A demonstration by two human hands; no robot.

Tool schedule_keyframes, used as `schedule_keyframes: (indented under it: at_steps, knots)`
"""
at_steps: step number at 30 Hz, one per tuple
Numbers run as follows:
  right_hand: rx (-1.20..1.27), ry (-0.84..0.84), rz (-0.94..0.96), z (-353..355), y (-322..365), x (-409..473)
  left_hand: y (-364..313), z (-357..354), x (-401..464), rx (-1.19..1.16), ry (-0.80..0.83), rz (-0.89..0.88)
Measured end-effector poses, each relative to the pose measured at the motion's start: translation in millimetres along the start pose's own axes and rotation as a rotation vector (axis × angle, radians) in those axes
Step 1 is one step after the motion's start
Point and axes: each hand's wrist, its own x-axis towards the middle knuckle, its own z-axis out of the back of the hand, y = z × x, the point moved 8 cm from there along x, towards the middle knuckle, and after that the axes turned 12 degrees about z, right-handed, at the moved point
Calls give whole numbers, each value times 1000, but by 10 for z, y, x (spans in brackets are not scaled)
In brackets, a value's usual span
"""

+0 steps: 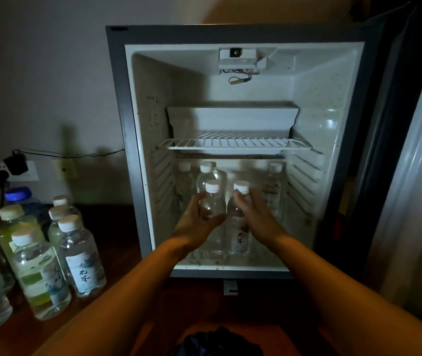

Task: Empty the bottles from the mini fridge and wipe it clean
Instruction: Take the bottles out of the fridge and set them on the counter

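The mini fridge (138, 176) stands open in front of me, white inside. On its floor stand several clear water bottles with white caps. My left hand (197, 224) grips the front left bottle (212, 201) around its upper body. My right hand (256, 217) grips the front right bottle (239, 242), which has a label with dark writing. Behind them stand a back left bottle (184, 181), a middle bottle (206, 176) and a back right bottle (272, 188). The wire shelf (233, 144) above holds nothing.
The fridge door (420, 176) is swung open at the right. A cluster of several bottles (81, 260) stands on the dark wooden floor at the left, some clear, some greenish. Wall sockets with a plug (16, 164) and cable are behind them. A dark cloth (217, 341) lies at the bottom edge.
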Motion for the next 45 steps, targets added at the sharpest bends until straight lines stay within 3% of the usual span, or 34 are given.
schedule_keyframes:
  at_steps: [2, 5, 11, 17, 22, 45]
  knots:
    - [26, 59, -60, 9, -48, -70, 10, -21, -2, -125, 51, 31]
    - [100, 94, -124, -25, -153, -186, 40, -132, -58, -56, 114, 41]
    - [165, -89, -105, 16, -122, -258, 116, 9, -147, 77, -13, 0]
    - [153, -148, -157, -150, -82, -321, 203, 255, -505, -88, -9, 33]
    - [167, -74, -120, -363, 37, -423, 212, 463, -789, -27, -16, 22]
    - [210, 245, -59, -1939, 464, -775, 698, 1804, -1872, 206, -335, 69]
